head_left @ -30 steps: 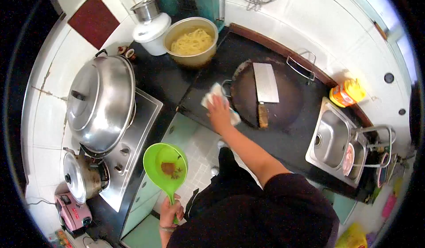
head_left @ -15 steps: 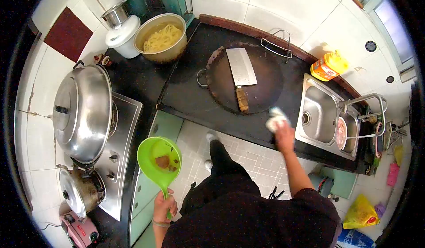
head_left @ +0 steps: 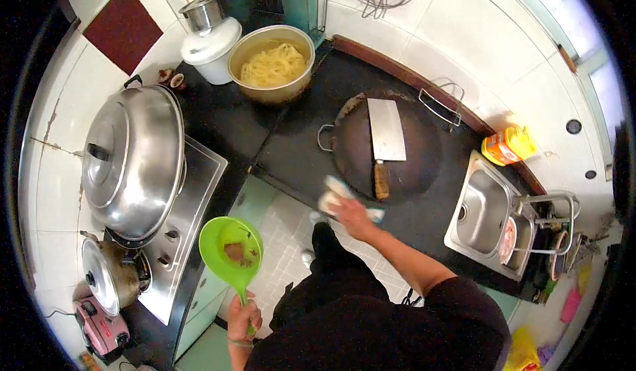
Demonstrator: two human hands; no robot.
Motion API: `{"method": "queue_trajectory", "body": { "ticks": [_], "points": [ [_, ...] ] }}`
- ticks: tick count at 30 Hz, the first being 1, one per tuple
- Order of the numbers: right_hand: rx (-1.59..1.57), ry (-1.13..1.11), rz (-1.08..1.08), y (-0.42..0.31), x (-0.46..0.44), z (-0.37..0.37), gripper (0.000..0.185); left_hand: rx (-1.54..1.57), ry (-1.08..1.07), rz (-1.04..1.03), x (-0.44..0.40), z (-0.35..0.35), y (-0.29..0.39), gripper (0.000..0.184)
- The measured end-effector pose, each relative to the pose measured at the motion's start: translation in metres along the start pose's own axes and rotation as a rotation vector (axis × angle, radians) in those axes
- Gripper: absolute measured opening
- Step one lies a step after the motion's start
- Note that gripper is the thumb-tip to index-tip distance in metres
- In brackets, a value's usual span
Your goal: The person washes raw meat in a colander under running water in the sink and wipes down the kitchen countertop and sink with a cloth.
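My left hand [head_left: 244, 317] is closed round the handle of a bright green water scoop [head_left: 228, 275]. Inside the scoop's bowl lie a brown piece [head_left: 234, 251] and several small dark bits that look like star anise [head_left: 246, 262]. Over the front edge of the black counter, my right hand [head_left: 353, 217] grips a pale cloth [head_left: 336, 192] with its fingers pressed into it. Just beyond, a cleaver [head_left: 387, 130] with a wooden handle rests across a dark round pan [head_left: 424, 149] with a metal loop handle.
A pot of pale strips in liquid [head_left: 301, 79] stands at the back. At left, a large lidded steel pot [head_left: 136, 162] and a smaller lidded pot [head_left: 103, 275] sit by the stove [head_left: 192, 202]. A sink [head_left: 457, 235] and yellow container [head_left: 507, 147] are at right.
My right hand has swept left along the counter's front edge with the cloth, from near the sink to below the pan. My left hand still holds the scoop. The view has shifted slightly.
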State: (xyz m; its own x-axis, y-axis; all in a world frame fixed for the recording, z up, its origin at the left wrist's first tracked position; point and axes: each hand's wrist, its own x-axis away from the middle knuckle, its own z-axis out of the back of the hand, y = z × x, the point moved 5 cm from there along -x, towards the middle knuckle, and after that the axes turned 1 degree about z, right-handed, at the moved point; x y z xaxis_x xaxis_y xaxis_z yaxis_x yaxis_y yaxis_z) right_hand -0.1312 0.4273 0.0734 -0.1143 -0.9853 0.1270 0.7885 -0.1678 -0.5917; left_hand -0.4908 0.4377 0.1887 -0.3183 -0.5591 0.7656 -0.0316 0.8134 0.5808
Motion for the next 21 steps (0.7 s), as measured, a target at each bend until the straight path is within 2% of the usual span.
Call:
{"method": "queue_trajectory", "body": {
  "ticks": [2, 3, 6, 7, 9, 10, 11, 12, 13, 15, 16, 17, 19, 21],
  "points": [
    [0.034, 0.112, 0.152, -0.027, -0.062, -0.017, 0.052, 0.019, 0.004, -0.021, 0.001, -0.005, 0.004, 0.022],
    [0.062, 0.104, 0.159, -0.041, -0.09, -0.014, 0.052, 0.033, -0.001, -0.033, 0.001, -0.009, 0.006, 0.022],
    [0.243, 0.332, 0.181, -0.047, -0.169, -0.014, 0.041, 0.004, 0.075, -0.022, 0.001, -0.014, 0.009, 0.022],
    [0.373, 0.364, 0.105, -0.041, -0.194, -0.011, 0.037, 0.004, 0.083, -0.026, 0.001, -0.016, 0.011, 0.022],
    [0.436, 0.436, 0.012, -0.02, -0.232, 0.012, 0.033, 0.022, 0.155, -0.039, 0.003, -0.017, 0.013, 0.024],
    [0.578, 0.496, -0.078, -0.004, -0.249, 0.022, 0.04, 0.024, 0.161, -0.04, 0.003, -0.017, 0.014, 0.024],
    [0.604, 0.301, -0.237, 0.004, -0.264, 0.049, 0.038, 0.069, 0.136, -0.042, 0.001, -0.019, 0.015, 0.024],
    [0.585, 0.423, -0.274, 0.043, -0.288, 0.047, 0.036, 0.116, 0.113, -0.046, -0.001, -0.022, 0.017, 0.024],
    [0.659, 0.367, -0.356, 0.053, -0.294, 0.075, 0.037, 0.127, 0.12, -0.049, 0.0, -0.029, 0.02, 0.024],
    [0.869, 0.414, -0.441, 0.105, -0.31, 0.114, 0.034, 0.018, 0.275, -0.052, 0.004, -0.037, 0.025, 0.032],
    [0.647, 0.421, -0.578, 0.155, -0.318, 0.128, 0.029, 0.03, 0.285, -0.053, 0.002, -0.036, 0.026, 0.032],
    [0.745, 0.41, -0.641, 0.148, -0.303, 0.166, 0.024, 0.041, 0.271, -0.061, 0.0, -0.036, 0.025, 0.03],
    [0.669, 0.57, -0.717, 0.203, -0.302, 0.191, 0.024, 0.068, 0.264, -0.068, -0.004, -0.041, 0.027, 0.029],
    [0.58, 0.572, -0.768, 0.217, -0.31, 0.203, 0.029, 0.073, 0.299, -0.099, -0.006, -0.047, 0.031, 0.025]
  ]
}}
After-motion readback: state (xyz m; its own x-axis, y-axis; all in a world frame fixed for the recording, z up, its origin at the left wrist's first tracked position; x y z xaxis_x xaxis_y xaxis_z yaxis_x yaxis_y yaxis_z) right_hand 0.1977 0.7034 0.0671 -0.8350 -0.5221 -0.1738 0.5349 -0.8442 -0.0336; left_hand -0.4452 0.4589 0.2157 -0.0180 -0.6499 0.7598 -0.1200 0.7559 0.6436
